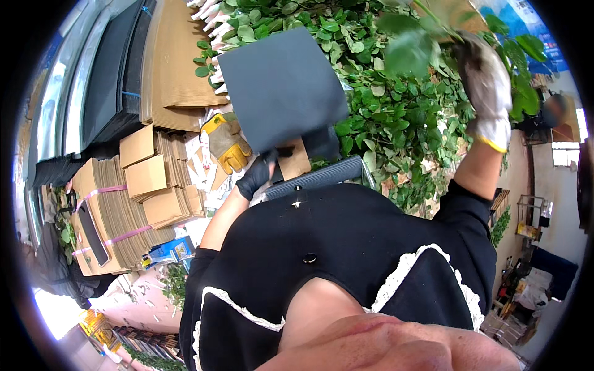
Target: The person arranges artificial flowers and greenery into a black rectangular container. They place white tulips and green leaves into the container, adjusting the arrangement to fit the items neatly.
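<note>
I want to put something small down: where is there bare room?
The dark square panel is bare, bordered by heaped leaves on its right and the left hand at its lower left; its support is unclear. The brown cardboard sheets beside the black sheets also show bare surface. It's crowded around the yellow-and-grey glove and across the leaves.

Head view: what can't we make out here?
All head view:
Left hand: exact grip unclear, dark on dark beside the dark grey sheet.
Whatever lies under that sheet: mostly hidden by it.
Leafy stem in right hand: blurred, one end cut off by top edge.
Inside of leaf pile: hidden by leaves.
</note>
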### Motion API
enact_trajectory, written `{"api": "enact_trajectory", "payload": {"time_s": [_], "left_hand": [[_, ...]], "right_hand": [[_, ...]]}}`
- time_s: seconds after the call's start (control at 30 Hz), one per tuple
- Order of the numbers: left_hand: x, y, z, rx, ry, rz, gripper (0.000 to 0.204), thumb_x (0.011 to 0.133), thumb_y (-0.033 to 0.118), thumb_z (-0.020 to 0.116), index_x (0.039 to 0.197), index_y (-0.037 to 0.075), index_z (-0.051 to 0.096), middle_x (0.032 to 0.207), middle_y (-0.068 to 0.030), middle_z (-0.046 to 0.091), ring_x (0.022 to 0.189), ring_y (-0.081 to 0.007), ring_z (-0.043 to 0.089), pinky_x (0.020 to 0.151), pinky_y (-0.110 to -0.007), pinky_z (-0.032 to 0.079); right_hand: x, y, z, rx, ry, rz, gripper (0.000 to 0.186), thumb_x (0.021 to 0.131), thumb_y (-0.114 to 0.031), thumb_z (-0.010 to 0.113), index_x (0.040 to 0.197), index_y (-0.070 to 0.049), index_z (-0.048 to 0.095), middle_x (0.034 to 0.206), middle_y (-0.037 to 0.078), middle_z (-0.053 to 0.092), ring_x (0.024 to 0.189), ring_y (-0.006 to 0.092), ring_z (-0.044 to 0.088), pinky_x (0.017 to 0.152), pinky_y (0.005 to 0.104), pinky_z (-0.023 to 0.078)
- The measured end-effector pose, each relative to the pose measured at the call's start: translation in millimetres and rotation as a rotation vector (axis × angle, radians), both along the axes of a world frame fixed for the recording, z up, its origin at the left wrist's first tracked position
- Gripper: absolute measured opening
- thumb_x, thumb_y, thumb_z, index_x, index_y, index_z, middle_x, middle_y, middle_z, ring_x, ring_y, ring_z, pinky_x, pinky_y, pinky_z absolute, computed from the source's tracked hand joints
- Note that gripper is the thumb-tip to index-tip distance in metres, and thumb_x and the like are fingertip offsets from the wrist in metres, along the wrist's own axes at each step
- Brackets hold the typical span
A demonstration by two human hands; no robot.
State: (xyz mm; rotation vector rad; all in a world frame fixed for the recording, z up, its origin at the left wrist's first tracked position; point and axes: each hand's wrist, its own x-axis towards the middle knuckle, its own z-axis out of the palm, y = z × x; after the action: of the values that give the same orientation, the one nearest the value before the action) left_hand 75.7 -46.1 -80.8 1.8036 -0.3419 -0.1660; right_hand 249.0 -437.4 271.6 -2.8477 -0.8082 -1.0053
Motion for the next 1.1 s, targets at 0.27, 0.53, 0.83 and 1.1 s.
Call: {"api": "enact_trajectory", "payload": {"time_s": [0.27, 0.53, 0.83, 1.1], "left_hand": [[16, 16, 7, -0.751, 0.673, 0.052, 0.059, 0.102, 0.042, 0.037, 0.145, 0.001, 0.034, 0.134, -0.0171, 0.053, 0.121, -0.0250, 0.054, 0.102, -0.038, 0.044], [-31, 6, 24, 0.247, -0.016, -0.049, 0.040, 0.085, 0.029, 0.071, 0.120, 0.010, 0.065, 0.121, -0.0103, 0.064, 0.123, -0.0305, 0.052, 0.104, -0.041, 0.040], [-36, 3, 41, 0.117, 0.304, 0.015, 0.039, 0.089, 0.022, 0.067, 0.125, 0.006, 0.062, 0.101, -0.0144, 0.070, 0.088, -0.0228, 0.067, 0.082, -0.034, 0.051], [-101, 74, 9, -0.033, 0.372, 0.389, 0.028, 0.091, 0.006, 0.062, 0.118, 0.007, 0.068, 0.099, -0.0096, 0.072, 0.087, -0.0128, 0.065, 0.079, -0.028, 0.052]], "right_hand": [[-56, 61, -121, -0.272, 1.157, 0.274, 0.031, 0.086, -0.018, 0.062, 0.115, -0.013, 0.066, 0.096, 0.014, 0.070, 0.084, 0.0285, 0.068, 0.077, 0.0369, 0.055], [-38, 114, -138, -0.065, 1.152, 0.390, 0.030, 0.083, -0.019, 0.063, 0.111, -0.009, 0.068, 0.099, 0.014, 0.069, 0.087, 0.0322, 0.067, 0.078, 0.0386, 0.053], [-56, 189, -261, -0.510, 1.430, 0.852, 0.025, 0.088, -0.017, 0.056, 0.110, -0.007, 0.063, 0.096, 0.021, 0.067, 0.089, 0.0408, 0.063, 0.076, 0.0453, 0.050], [-62, 184, -269, -0.495, 1.391, 0.756, 0.022, 0.092, -0.021, 0.055, 0.109, -0.009, 0.061, 0.088, 0.019, 0.066, 0.085, 0.0400, 0.063, 0.072, 0.0464, 0.049]]}}
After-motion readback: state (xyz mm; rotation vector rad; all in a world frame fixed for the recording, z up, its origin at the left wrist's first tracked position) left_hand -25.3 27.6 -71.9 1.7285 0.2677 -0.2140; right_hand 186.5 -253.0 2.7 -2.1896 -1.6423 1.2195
